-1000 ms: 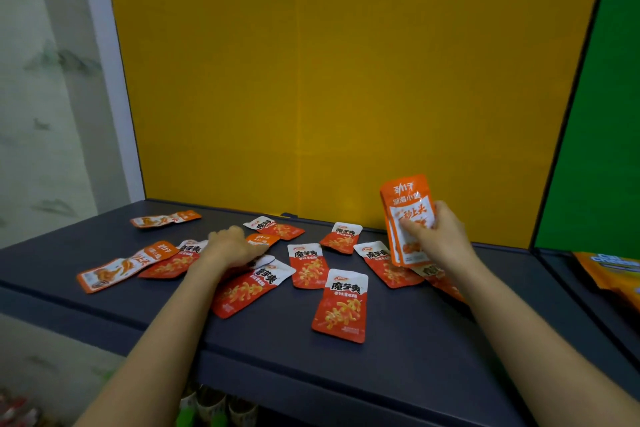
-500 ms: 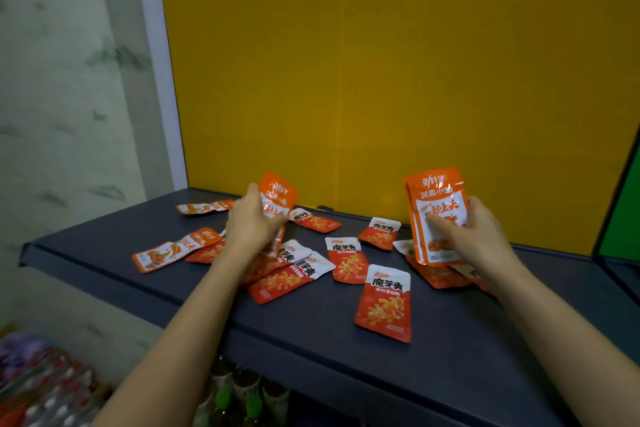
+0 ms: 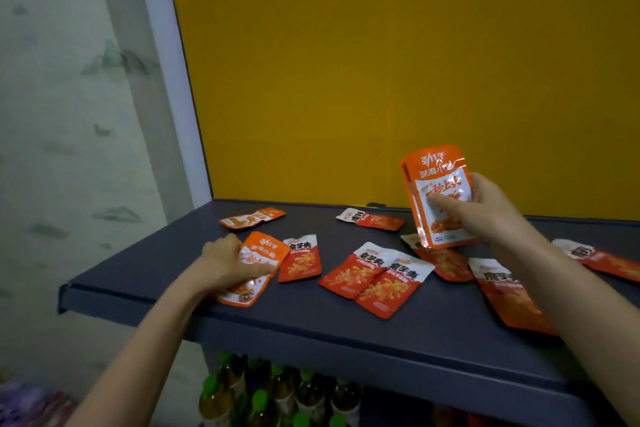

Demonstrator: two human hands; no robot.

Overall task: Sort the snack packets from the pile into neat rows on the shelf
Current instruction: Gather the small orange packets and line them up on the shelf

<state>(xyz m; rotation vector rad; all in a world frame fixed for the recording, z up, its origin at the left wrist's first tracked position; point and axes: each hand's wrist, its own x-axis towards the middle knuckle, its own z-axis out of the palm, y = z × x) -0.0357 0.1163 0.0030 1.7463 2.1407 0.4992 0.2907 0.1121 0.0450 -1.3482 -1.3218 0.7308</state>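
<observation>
Where packets (image 3: 381,277) lie, bottles (image 3: 277,392) apparently stand below.

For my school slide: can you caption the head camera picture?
Left hand holds an orange packet on the dark shelf; right hand holds up a packet stack.

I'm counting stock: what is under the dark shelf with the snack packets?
Bottles with green caps stand below the shelf. Only their tops near the front show; the shelf covers anything further back, and the right side is too dark.
</observation>
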